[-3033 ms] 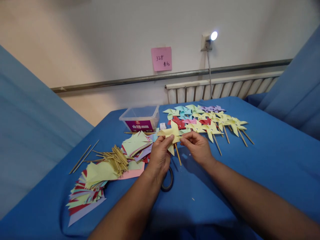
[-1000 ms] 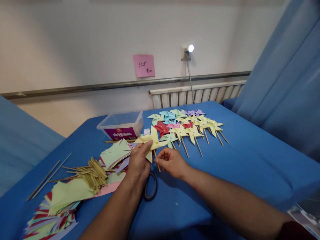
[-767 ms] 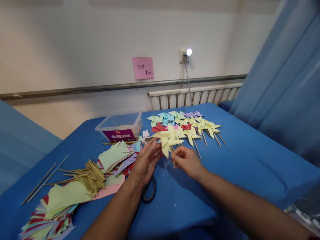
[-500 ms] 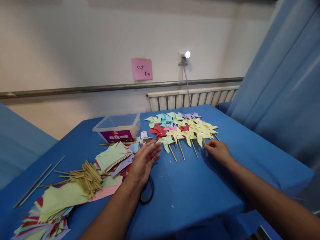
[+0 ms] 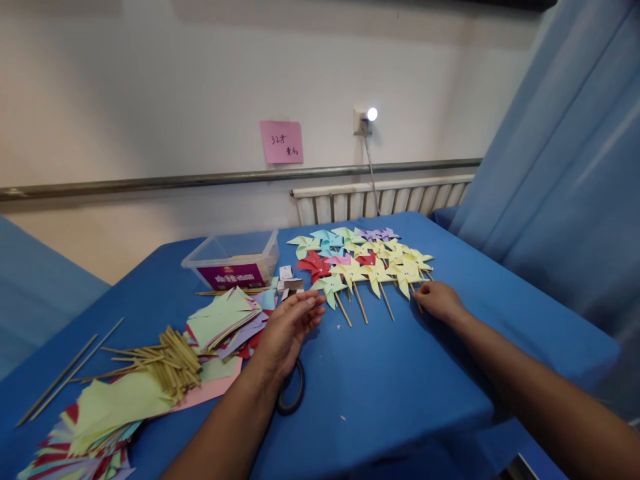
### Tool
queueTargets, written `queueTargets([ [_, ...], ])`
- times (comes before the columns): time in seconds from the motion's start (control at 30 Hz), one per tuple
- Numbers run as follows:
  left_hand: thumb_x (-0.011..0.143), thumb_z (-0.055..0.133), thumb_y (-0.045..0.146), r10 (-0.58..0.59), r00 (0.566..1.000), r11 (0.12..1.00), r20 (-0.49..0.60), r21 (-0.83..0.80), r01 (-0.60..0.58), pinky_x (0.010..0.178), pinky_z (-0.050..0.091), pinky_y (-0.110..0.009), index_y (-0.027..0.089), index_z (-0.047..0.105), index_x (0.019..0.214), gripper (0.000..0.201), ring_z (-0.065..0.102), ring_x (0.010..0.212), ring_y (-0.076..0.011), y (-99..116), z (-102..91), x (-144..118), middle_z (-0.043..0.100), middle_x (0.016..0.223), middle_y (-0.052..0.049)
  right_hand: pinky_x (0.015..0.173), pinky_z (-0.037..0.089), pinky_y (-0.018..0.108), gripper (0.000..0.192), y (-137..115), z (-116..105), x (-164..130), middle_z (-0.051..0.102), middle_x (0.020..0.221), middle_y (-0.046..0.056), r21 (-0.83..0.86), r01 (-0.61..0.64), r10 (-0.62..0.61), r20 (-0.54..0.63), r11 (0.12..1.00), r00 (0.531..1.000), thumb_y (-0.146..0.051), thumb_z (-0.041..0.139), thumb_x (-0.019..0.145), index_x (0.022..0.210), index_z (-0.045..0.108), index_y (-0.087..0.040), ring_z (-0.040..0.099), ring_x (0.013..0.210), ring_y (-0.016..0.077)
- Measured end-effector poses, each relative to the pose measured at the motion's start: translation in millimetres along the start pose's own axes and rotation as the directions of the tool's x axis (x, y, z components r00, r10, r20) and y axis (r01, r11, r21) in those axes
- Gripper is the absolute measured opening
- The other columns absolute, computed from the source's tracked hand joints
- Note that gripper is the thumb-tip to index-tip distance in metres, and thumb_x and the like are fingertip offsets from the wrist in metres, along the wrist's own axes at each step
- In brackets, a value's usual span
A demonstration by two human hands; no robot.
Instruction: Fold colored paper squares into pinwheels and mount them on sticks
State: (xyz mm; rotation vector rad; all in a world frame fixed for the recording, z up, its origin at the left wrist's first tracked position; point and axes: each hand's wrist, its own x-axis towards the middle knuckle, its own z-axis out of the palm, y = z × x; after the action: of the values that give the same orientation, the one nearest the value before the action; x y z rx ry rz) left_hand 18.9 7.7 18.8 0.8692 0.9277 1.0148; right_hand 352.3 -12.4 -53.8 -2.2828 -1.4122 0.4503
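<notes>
Several paper pinwheels on wooden sticks lie in rows on the blue table. My right hand rests at the right end of the front row. Its fingers are curled on the stick of a yellow pinwheel that lies flat on the cloth. My left hand hovers open, palm down and fingers apart. It is between a stack of cut coloured paper and the light green pinwheel at the row's left end, and it holds nothing.
Black scissors lie under my left wrist. A clear plastic box stands behind the paper. A bundle of short sticks, two long sticks and a second paper pile lie at the left. A blue curtain hangs on the right.
Both hands held a yellow pinwheel in front of me. My left hand let go and opened. My right hand carried the pinwheel right and laid it at the end of the front row.
</notes>
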Motion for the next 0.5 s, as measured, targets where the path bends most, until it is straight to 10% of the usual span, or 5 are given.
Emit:
queueTargets([
  [0.37, 0.065, 0.081, 0.026, 0.017, 0.998, 0.995, 0.054, 0.096, -0.022, 0.062, 0.050, -0.023, 0.015, 0.070, 0.090, 0.029, 0.067, 0.070, -0.0147, -10, 1.7, -4, 0.074, 0.092, -0.012, 0.054, 0.031, 0.029, 0.022, 3, 0, -21, 0.067, 0.065, 0.005, -0.042, 0.023, -0.024, -0.023, 0.999, 0.999, -0.036, 0.057, 0.081, 0.066, 0.063, -0.021, 0.058, 0.059, 0.0183],
  [0.5, 0.065, 0.080, 0.027, 0.075, 0.996, 0.986, 0.051, 0.148, -0.081, 0.061, 0.047, -0.023, 0.017, 0.070, 0.085, 0.025, 0.067, 0.069, -0.0152, -17, 4.8, -7, 0.074, 0.086, -0.011, 0.055, 0.031, 0.032, 0.026, -14, -1, -39, 0.066, 0.067, 0.009, -0.022, 0.075, -0.078, -0.208, 0.997, 0.975, -0.043, 0.054, 0.086, 0.071, 0.060, -0.023, 0.054, 0.057, 0.0190],
])
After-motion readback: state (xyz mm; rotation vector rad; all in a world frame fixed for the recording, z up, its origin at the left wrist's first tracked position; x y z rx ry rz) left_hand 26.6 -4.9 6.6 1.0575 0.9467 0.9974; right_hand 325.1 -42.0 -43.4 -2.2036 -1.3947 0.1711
